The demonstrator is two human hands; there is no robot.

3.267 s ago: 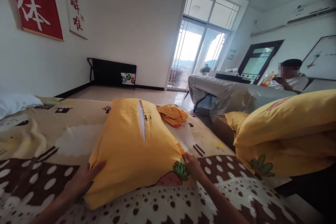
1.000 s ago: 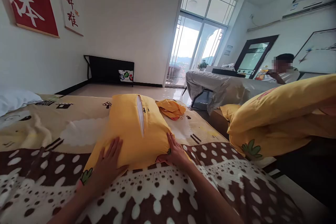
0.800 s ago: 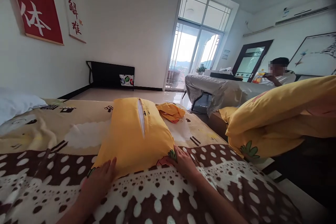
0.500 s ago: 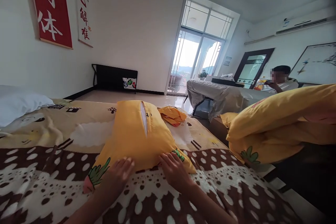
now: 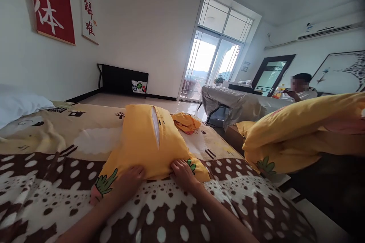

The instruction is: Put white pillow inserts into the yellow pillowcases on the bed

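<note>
Both hands have come inward since the first earlier frame, leaving the side corners of the plump yellow cloth pillow [image 5: 142, 152] for its near edge. Left hand [image 5: 131, 180] is narrow, its fingers curled at that edge; right hand [image 5: 182, 174] bends its fingers over the cloth a little further along. Whether either pinches the fabric, I cannot tell. Between and beyond them the pillow lies flat on a brown, cream and white patterned blanket [image 5: 162, 216].

Ahead of the left hand, high on the wall, hangs a red scroll [image 5: 53, 7] with white characters, "体" being clear; beside it a narrow white scroll [image 5: 89, 11] shows "解难" in red. Small black print on the pillow is too unclear to read.

Ahead of the hands, a long slit in the yellow cover shows white filling [image 5: 155, 123]. Past the right hand lie a crumpled orange-yellow cloth [image 5: 186, 122] and, further right, bulky folded yellow bedding [image 5: 282, 140].

Well beyond the right hand, a plastic-draped surface [image 5: 219, 94] carries a flat black box [image 5: 245, 89] and a white box [image 5: 226, 84]; a seated person [image 5: 305, 93] is near it.
</note>
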